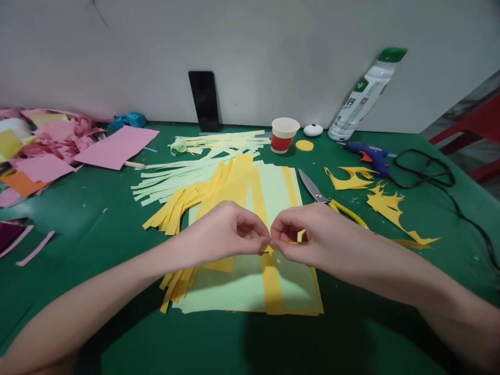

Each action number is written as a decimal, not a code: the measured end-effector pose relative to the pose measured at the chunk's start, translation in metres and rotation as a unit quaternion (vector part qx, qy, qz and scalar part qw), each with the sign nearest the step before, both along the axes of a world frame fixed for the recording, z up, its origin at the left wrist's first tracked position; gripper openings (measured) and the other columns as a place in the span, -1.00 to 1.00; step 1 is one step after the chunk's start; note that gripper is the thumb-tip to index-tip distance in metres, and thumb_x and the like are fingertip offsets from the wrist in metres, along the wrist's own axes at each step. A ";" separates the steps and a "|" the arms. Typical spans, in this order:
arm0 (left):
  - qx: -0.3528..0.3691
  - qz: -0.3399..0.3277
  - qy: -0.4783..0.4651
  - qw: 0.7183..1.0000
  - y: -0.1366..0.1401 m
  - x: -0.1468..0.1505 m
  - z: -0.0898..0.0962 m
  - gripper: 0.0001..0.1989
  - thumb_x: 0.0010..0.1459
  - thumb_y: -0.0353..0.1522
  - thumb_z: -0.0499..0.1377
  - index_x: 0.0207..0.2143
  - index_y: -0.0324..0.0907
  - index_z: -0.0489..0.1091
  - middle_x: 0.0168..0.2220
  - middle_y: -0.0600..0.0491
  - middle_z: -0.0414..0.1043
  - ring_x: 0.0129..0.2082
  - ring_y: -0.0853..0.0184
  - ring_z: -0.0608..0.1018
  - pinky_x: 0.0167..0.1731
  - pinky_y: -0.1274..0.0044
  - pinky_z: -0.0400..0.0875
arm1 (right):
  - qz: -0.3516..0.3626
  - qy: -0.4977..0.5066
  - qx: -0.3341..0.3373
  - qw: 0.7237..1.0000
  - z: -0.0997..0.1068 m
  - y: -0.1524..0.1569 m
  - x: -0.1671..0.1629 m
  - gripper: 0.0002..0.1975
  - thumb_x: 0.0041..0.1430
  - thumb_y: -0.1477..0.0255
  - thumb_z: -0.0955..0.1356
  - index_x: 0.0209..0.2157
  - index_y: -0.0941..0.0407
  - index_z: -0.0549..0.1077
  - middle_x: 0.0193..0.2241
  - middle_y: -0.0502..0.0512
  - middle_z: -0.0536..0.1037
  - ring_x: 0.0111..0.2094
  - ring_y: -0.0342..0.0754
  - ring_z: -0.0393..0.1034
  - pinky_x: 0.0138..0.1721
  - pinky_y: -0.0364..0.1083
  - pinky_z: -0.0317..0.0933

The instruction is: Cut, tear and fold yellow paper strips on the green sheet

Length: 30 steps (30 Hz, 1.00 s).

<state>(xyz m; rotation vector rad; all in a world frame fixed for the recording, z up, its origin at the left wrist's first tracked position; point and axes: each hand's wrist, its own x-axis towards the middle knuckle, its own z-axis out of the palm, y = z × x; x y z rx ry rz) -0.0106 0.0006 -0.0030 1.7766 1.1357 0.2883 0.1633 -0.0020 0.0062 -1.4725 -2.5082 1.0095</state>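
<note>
- Left hand (230, 229): thumb and fingertips pinching a small yellow paper piece (267, 248); other fingers curled.
- Right hand (308, 229): same pinch on the same piece, fingertips right beside the left's. Piece mostly hidden by fingers, exact shape can't tell.
- Piece sits over the pale green sheets (234, 291), mid-table, in front of the person.
- Long yellow strip (273, 286) on the sheets, running below the hands to the near edge.
- Yellow strips (175, 208) bunched along the left side of the sheets, some overhanging onto the green table (156, 333).
- Pale green strips (164, 179) fanned out beyond those, to the left.
- Scissors (312, 190) right of the sheets, yellow handles partly behind the right hand. Yellow offcuts (349, 178) farther right.
- Back, near the wall (250, 57): black phone (204, 101) propped upright, red-and-white cup (284, 136), yellow disc (304, 145) just beside it, small white case (313, 129), bottle (363, 96) leaning on the wall.
- Blue glue gun (369, 156) at right, black cable on table.
- Pink paper (117, 147) heaped far left.
</note>
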 end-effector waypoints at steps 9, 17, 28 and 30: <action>0.037 0.057 -0.015 0.998 0.004 -0.009 0.008 -0.90 -0.08 -0.42 0.14 -0.53 -0.21 0.46 -0.57 0.16 0.49 -0.58 0.52 0.42 -0.61 0.74 0.25 | -0.005 0.050 0.009 0.999 0.014 0.011 0.019 -0.88 0.00 0.47 0.23 -0.57 0.13 0.30 -0.63 -0.08 0.33 -0.58 -0.24 0.17 -0.57 -0.24 0.02; 0.093 0.071 0.011 0.993 0.003 -0.007 0.006 -0.89 -0.07 -0.42 0.12 -0.50 -0.21 0.46 -0.55 0.15 0.49 -0.57 0.49 0.46 -0.56 0.71 0.31 | -0.016 0.050 0.012 0.999 0.014 0.008 0.012 -0.85 0.05 0.38 0.25 -0.47 0.10 0.42 -0.48 0.00 0.47 -0.46 -0.16 0.32 -0.48 -0.19 0.12; 0.130 0.071 0.025 0.989 0.001 -0.007 0.008 -0.89 -0.07 -0.43 0.12 -0.51 -0.21 0.46 -0.58 0.17 0.48 -0.59 0.51 0.46 -0.59 0.74 0.30 | -0.018 0.052 0.082 0.995 0.015 0.006 0.004 -0.82 0.00 0.53 0.23 -0.57 0.13 0.41 -0.57 -0.02 0.47 -0.54 -0.18 0.30 -0.52 -0.18 0.10; 0.122 0.084 0.017 0.989 0.004 -0.010 0.009 -0.89 -0.07 -0.41 0.13 -0.51 -0.21 0.46 -0.58 0.18 0.49 -0.59 0.51 0.46 -0.60 0.75 0.30 | -0.033 0.052 0.098 0.993 0.019 0.010 0.011 -0.84 -0.02 0.51 0.25 -0.60 0.13 0.39 -0.60 -0.02 0.46 -0.56 -0.18 0.29 -0.53 -0.18 0.10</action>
